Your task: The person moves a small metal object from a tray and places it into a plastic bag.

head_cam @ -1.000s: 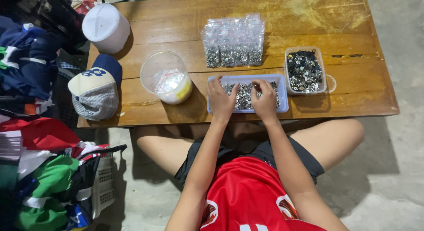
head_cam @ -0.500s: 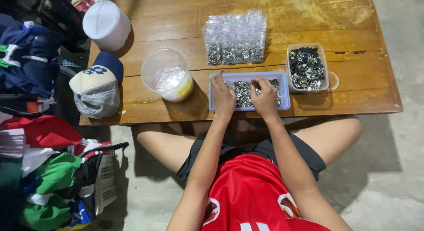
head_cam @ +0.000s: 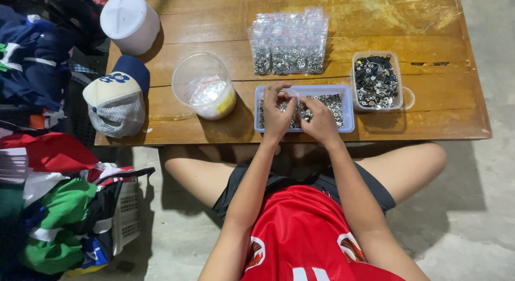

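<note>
A shallow blue tray (head_cam: 347, 108) full of small silver metal pieces sits at the near edge of a low wooden table (head_cam: 375, 23). Both hands work over it, close together. My left hand (head_cam: 277, 113) has its fingers curled around a small clear plastic bag held above the tray. My right hand (head_cam: 319, 121) pinches at the bag's other side, its fingertips touching the left hand's. Whether the right hand also holds metal pieces is hidden.
Behind the tray lie several filled clear bags (head_cam: 289, 42). A clear box of dark metal parts (head_cam: 375, 81) stands at the right, a round clear tub with empty bags (head_cam: 205, 86) at the left, then a cap (head_cam: 115, 96) and a white lidded tub (head_cam: 130, 20). Clothes pile (head_cam: 48, 206) on the floor left.
Both hands have lifted from lying flat in the tray and drawn together, now holding a small clear bag between them. The camera view has shifted slightly.
</note>
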